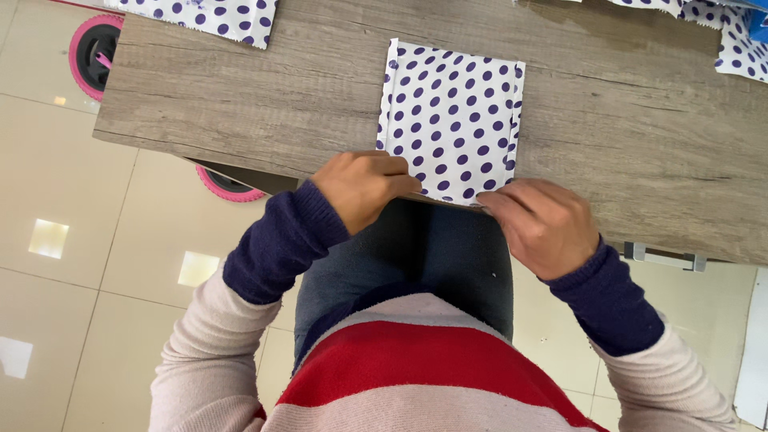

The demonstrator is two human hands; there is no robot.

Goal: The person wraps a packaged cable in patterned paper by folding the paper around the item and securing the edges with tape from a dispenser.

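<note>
While the folded polka-dot paper [450,120] is lying flat at the near edge of the wooden table [240,104], both hands are pressing on its bottom border, apparently to keep the sheet from sliding and to hold the lower fold down. Left hand [362,186] is resting with fingers curled closed over the lower left corner; right hand [544,224] is pinching the lower right corner between thumb and fingertips. Paper is showing white ground with purple dots, and narrow flaps are turning inward along its left and right sides, giving a squarish packet shape. More dotted sheets are lying at the far left [216,16] and far right [740,44] of the table, well apart from the hands. Below, a pink-rimmed wheel [94,52] is standing on the tiled floor [48,200].
</note>
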